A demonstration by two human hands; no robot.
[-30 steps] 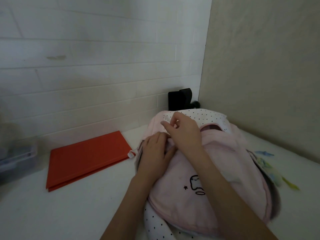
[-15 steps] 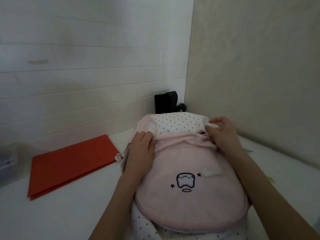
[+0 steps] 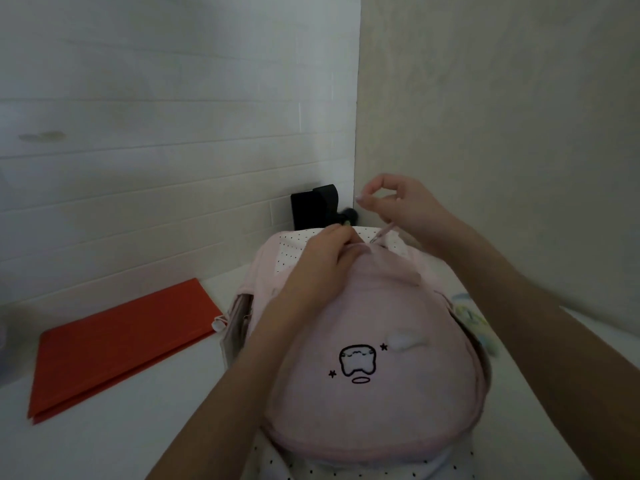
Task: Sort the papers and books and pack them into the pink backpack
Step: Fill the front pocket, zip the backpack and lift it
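- Pink backpack [image 3: 367, 403] lies flat on the white table [image 3: 104, 445], centre-right, top end toward the far corner.
- Left hand [image 3: 322, 261] presses flat on its top edge, likely to anchor the fabric.
- Right hand [image 3: 398, 202] pinches a thin pink zipper pull [image 3: 382, 233], lifted, likely working the zip.
- Red folder [image 3: 117, 341] lies left, just beside the bag, unpacked.
- Walls close at far and right; open room near-left.
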